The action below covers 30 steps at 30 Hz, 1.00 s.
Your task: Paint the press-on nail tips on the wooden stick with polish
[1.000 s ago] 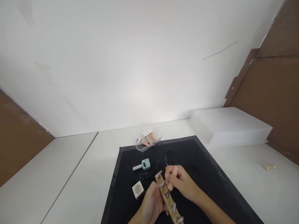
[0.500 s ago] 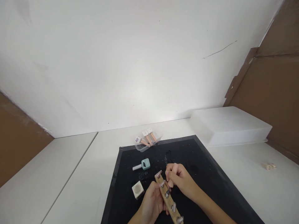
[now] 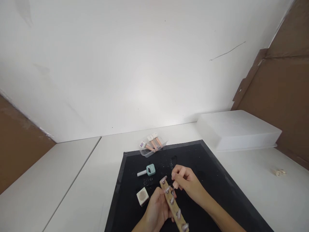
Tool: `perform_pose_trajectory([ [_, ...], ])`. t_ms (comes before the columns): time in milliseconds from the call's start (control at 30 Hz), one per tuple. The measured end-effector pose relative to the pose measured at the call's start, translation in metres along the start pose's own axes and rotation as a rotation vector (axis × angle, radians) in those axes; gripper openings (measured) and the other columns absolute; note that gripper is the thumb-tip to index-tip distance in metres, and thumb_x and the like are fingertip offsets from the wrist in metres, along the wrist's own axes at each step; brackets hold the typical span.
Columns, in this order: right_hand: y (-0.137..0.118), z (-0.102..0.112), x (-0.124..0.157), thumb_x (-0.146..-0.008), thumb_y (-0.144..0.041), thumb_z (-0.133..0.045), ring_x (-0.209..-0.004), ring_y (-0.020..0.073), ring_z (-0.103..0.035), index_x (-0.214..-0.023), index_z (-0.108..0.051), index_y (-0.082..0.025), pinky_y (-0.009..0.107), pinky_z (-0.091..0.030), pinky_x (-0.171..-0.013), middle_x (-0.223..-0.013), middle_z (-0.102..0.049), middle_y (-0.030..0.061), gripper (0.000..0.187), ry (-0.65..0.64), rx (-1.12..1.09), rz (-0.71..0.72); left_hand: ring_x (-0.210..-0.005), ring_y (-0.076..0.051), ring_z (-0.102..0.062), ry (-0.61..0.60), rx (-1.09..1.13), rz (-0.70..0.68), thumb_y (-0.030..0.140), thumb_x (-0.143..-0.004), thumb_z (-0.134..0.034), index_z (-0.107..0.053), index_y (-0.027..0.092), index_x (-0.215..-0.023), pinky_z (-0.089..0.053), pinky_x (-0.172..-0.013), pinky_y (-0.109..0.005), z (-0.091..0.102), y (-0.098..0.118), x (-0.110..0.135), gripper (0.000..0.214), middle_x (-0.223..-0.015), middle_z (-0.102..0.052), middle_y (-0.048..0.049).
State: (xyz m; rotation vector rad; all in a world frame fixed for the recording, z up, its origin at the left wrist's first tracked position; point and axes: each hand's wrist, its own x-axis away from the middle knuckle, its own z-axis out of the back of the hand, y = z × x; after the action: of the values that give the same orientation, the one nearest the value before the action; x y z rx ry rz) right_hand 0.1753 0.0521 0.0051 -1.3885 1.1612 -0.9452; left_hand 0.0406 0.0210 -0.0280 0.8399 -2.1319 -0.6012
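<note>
My left hand [image 3: 158, 207] is wrapped around a narrow wooden nail-tip stand [image 3: 175, 216], which slants toward the lower right. Several glossy false nail tips [image 3: 178, 213] stick up along it. Between the fingertips of my right hand [image 3: 189, 184] is a nail polish brush with a pink handle [image 3: 182, 172]. Its dark tip points down beside the stand, near the second and third nail tips; I cannot tell whether it touches one. To the left of my left hand is a pale, square nail polish bottle [image 3: 142, 196]. Beyond it lies a teal nail polish bottle [image 3: 151, 169] with a light cap.
A clear tray [image 3: 146, 154] holding three pink-capped bottles sits at the back edge of the black mat [image 3: 190, 153]. A white box [image 3: 241, 130] stands at the back right. Small cream pieces [image 3: 278, 172] lie on the right of the white table.
My right hand has risen slightly, moving the brush tip up from the third nail tip toward the second. The left hand and stand have barely shifted.
</note>
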Motion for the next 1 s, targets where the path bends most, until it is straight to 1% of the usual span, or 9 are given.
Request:
perform_pose_trajectory([
  [133,-0.0024,0.0027,-0.0016,-0.074,-0.046,-0.062,-0.038,0.0062,-0.037,-0.067,-0.057,-0.015,0.020,-0.031,-0.039,-0.050,-0.046,-0.0056,0.032,0.023,-0.098,0.002,-0.045,-0.011,-0.046,-0.021,-0.016,-0.026,0.042,-0.073,-0.038,-0.053,0.015,-0.071,-0.030,-0.043,-0.024,-0.0015,0.0013,0.0009,0.030,-0.056,-0.040,0.0031],
  [267,-0.0027,0.0051,-0.0012,-0.074,-0.052,-0.059,-0.033,0.0059,-0.033,-0.074,-0.057,-0.015,0.019,-0.027,-0.035,-0.041,-0.041,-0.0086,0.037,-0.045,-0.199,-0.015,-0.043,-0.011,-0.046,-0.002,-0.015,-0.011,0.040,-0.073,-0.034,-0.053,0.015,-0.070,-0.030,-0.042,-0.023,-0.0020,0.0019,0.0000,0.032,-0.053,-0.040,0.0030],
  [333,-0.0029,0.0061,-0.0005,-0.075,-0.049,-0.060,-0.032,0.0060,-0.034,-0.076,-0.058,-0.015,0.019,-0.027,-0.034,-0.041,-0.041,-0.0086,0.034,-0.082,-0.213,-0.032,-0.043,-0.011,-0.046,0.015,-0.018,-0.006,0.040,-0.074,-0.032,-0.053,0.015,-0.070,-0.030,-0.042,-0.023,-0.0016,0.0022,-0.0006,0.033,-0.052,-0.040,0.0027],
  [433,-0.0052,0.0065,0.0002,-0.073,-0.041,-0.065,-0.038,0.0061,-0.041,-0.073,-0.061,-0.014,0.019,-0.031,-0.036,-0.057,-0.052,-0.0030,0.027,-0.118,-0.213,-0.043,-0.040,-0.011,-0.045,0.037,-0.018,-0.009,0.041,-0.074,-0.031,-0.054,0.015,-0.069,-0.029,-0.040,-0.023,-0.0005,0.0034,-0.0016,0.035,-0.051,-0.041,0.0025],
  [500,-0.0073,0.0060,0.0005,-0.072,-0.040,-0.066,-0.040,0.0057,-0.042,-0.068,-0.062,-0.013,0.019,-0.031,-0.037,-0.063,-0.054,-0.0009,0.028,-0.135,-0.207,-0.042,-0.040,-0.011,-0.044,0.040,-0.010,-0.010,0.041,-0.073,-0.031,-0.054,0.015,-0.069,-0.028,-0.040,-0.024,0.0004,0.0044,-0.0020,0.035,-0.050,-0.041,0.0023],
  [633,-0.0100,0.0032,0.0007,-0.075,-0.042,-0.060,-0.038,0.0058,-0.037,-0.059,-0.058,-0.013,0.020,-0.029,-0.038,-0.051,-0.052,-0.0017,0.033,-0.127,-0.149,-0.077,-0.044,-0.011,-0.046,0.045,0.033,0.013,0.039,-0.073,-0.033,-0.054,0.015,-0.068,-0.030,-0.043,-0.024,0.0016,0.0049,-0.0011,0.032,-0.054,-0.045,0.0012],
  [800,-0.0092,0.0000,0.0013,-0.075,-0.026,-0.054,-0.040,0.0077,-0.042,-0.066,-0.056,-0.014,0.019,-0.027,-0.038,-0.049,-0.051,-0.0033,0.015,-0.150,-0.082,-0.141,-0.045,-0.011,-0.045,0.028,0.043,0.026,0.040,-0.070,-0.035,-0.053,0.014,-0.071,-0.028,-0.044,-0.025,0.0011,0.0036,-0.0003,0.031,-0.057,-0.045,0.0016],
  [900,-0.0074,-0.0003,0.0012,-0.071,-0.020,-0.052,-0.039,0.0069,-0.041,-0.060,-0.051,-0.015,0.018,-0.028,-0.038,-0.050,-0.050,-0.0037,0.013,-0.150,-0.057,-0.154,-0.047,-0.011,-0.045,0.023,0.055,0.032,0.039,-0.069,-0.037,-0.052,0.015,-0.075,-0.028,-0.046,-0.025,-0.0001,0.0046,-0.0004,0.029,-0.059,-0.045,0.0020],
  [1000,-0.0057,0.0004,0.0010,-0.070,-0.019,-0.051,-0.040,0.0070,-0.041,-0.058,-0.049,-0.016,0.018,-0.029,-0.038,-0.050,-0.048,-0.0044,0.013,-0.163,-0.040,-0.155,-0.047,-0.011,-0.044,0.027,0.060,0.036,0.040,-0.068,-0.037,-0.050,0.016,-0.076,-0.027,-0.046,-0.025,-0.0008,0.0063,-0.0004,0.028,-0.060,-0.044,0.0025],
])
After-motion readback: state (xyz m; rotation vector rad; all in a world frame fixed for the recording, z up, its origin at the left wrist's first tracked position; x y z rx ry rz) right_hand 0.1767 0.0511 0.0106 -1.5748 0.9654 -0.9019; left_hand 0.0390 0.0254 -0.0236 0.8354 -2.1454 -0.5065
